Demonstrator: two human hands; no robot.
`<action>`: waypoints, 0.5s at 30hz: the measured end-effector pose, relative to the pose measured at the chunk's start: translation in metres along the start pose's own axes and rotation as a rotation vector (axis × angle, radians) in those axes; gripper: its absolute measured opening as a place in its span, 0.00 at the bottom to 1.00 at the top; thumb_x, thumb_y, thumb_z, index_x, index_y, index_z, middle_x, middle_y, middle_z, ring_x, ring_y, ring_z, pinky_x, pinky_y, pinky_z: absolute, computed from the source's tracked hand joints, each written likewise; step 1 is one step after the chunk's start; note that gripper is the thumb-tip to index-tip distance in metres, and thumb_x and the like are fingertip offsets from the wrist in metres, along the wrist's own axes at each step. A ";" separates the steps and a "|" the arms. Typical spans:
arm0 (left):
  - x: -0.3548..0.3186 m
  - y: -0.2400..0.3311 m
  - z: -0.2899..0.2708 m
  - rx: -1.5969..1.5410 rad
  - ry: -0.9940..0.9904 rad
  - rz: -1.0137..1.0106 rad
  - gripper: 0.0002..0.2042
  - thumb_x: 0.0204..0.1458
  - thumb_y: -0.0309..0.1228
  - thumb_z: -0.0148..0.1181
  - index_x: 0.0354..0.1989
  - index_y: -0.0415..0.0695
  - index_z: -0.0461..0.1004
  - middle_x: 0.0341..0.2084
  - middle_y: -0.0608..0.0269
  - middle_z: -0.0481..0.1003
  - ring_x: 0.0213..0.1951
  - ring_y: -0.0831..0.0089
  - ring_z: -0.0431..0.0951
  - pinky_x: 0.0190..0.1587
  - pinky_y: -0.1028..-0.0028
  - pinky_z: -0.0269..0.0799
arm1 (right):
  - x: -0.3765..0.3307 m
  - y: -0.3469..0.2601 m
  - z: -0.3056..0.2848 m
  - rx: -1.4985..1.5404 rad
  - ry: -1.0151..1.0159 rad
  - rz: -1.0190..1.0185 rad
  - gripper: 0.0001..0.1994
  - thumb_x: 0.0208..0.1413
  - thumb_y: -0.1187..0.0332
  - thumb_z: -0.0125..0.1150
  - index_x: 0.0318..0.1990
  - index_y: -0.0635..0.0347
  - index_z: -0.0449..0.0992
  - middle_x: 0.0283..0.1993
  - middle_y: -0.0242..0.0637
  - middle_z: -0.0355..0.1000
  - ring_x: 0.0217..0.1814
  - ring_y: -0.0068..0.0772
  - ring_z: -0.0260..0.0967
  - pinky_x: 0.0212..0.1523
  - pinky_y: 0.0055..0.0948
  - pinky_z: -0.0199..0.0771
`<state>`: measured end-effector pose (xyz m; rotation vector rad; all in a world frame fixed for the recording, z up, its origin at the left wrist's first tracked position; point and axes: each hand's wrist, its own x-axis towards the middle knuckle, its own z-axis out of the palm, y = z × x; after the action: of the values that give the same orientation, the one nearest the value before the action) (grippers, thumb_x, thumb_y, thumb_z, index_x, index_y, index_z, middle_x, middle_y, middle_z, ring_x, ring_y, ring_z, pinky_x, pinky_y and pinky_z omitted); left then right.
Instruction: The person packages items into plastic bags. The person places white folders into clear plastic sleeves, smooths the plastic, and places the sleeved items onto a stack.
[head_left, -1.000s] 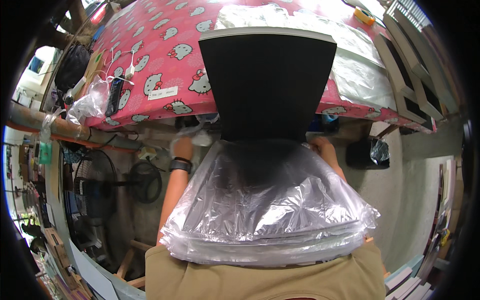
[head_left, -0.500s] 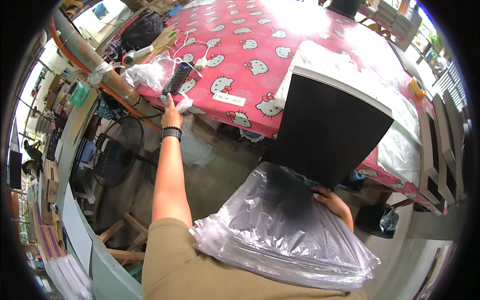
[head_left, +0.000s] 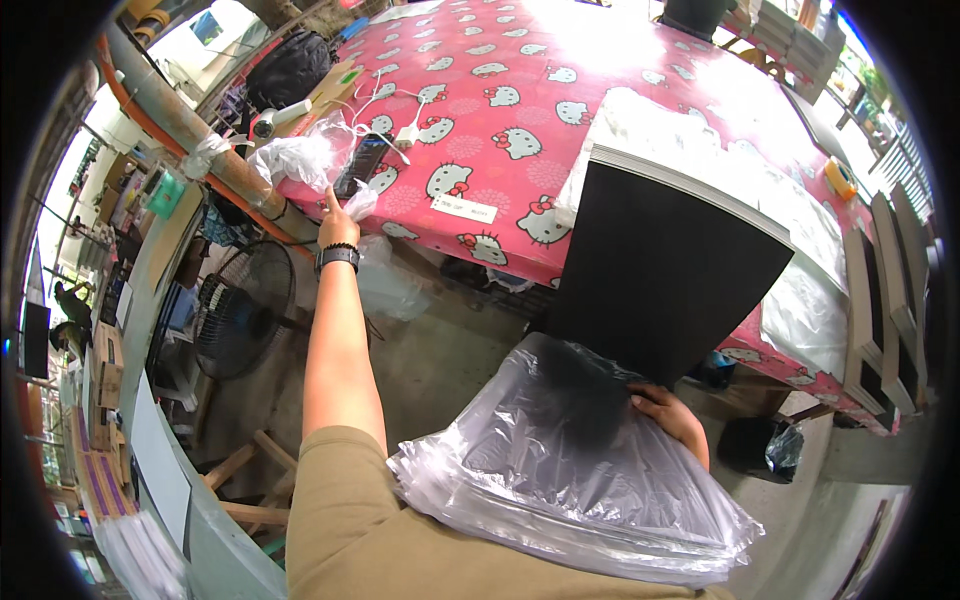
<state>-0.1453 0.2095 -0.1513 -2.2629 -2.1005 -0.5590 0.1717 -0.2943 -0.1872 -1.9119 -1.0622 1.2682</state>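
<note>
- Left hand [head_left: 338, 226] pinched one crumpled clear bag [head_left: 300, 160] at the pink table [head_left: 480, 110] edge.
- Right hand [head_left: 672, 415] gripped one black panel [head_left: 670, 275], half inside one clear plastic bag [head_left: 570, 480].
- One white rectangular label [head_left: 464, 209] lay nearby.

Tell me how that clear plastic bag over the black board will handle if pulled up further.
The clear plastic bag looks thin and wrinkled, so probably floppy and slippery. The black board looks flat and stiff; leaning on the table edge, with only the right hand at it, it may tip.
</note>
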 end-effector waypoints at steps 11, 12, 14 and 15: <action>-0.003 -0.004 -0.016 -0.056 0.063 0.063 0.29 0.39 0.23 0.51 0.54 0.50 0.51 0.36 0.46 0.70 0.38 0.49 0.71 0.39 0.57 0.66 | 0.001 0.003 -0.003 0.029 0.008 0.005 0.19 0.50 0.59 0.51 0.47 0.62 0.68 0.47 0.48 0.65 0.51 0.41 0.61 0.52 0.29 0.57; -0.012 -0.008 -0.012 -0.071 0.109 0.075 0.28 0.39 0.23 0.51 0.53 0.49 0.53 0.36 0.46 0.70 0.38 0.49 0.71 0.39 0.57 0.66 | 0.001 0.003 -0.002 0.040 0.015 -0.003 0.19 0.50 0.60 0.52 0.46 0.63 0.68 0.46 0.48 0.66 0.51 0.41 0.61 0.51 0.29 0.57; -0.039 -0.019 0.009 -0.156 0.098 0.234 0.20 0.39 0.25 0.52 0.44 0.46 0.63 0.36 0.46 0.71 0.38 0.50 0.71 0.38 0.57 0.66 | 0.001 0.007 -0.001 0.059 0.026 -0.011 0.19 0.50 0.61 0.52 0.46 0.64 0.68 0.44 0.48 0.67 0.49 0.39 0.63 0.50 0.28 0.59; -0.054 -0.024 0.022 -0.151 0.050 0.175 0.16 0.38 0.27 0.52 0.40 0.45 0.66 0.31 0.47 0.72 0.35 0.51 0.72 0.37 0.57 0.67 | 0.002 0.004 -0.002 0.042 0.048 -0.023 0.18 0.50 0.62 0.53 0.46 0.64 0.68 0.44 0.46 0.67 0.48 0.38 0.64 0.49 0.28 0.60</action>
<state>-0.1653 0.1653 -0.1920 -2.4518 -1.8722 -0.7804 0.1754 -0.2947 -0.1904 -1.8842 -1.0217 1.2165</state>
